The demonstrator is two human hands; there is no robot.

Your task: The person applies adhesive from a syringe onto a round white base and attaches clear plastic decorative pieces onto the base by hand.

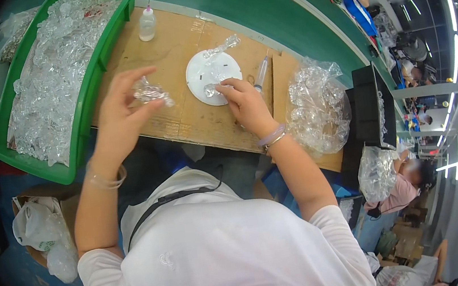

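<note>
My left hand (124,105) is curled around a few shiny clear plastic pieces (151,93), held between thumb and fingers above the cardboard. On the right, my right hand (247,105) reaches over the edge of a white round disc (195,74), its fingertips pinched at a small clear plastic piece (210,90). Another clear piece, long and narrow (223,46), lies across the disc's far edge. Beside the disc, to the right, is a syringe (261,75). A small squeeze bottle with a needle tip (147,25) stands further back.
A green bin (75,170) full of clear plastic pieces stands at the left. To the right lies a clear bag of parts (316,106), with a black bin (370,108) beyond it. Cardboard (181,123) covers the bench. Other people work at the far right.
</note>
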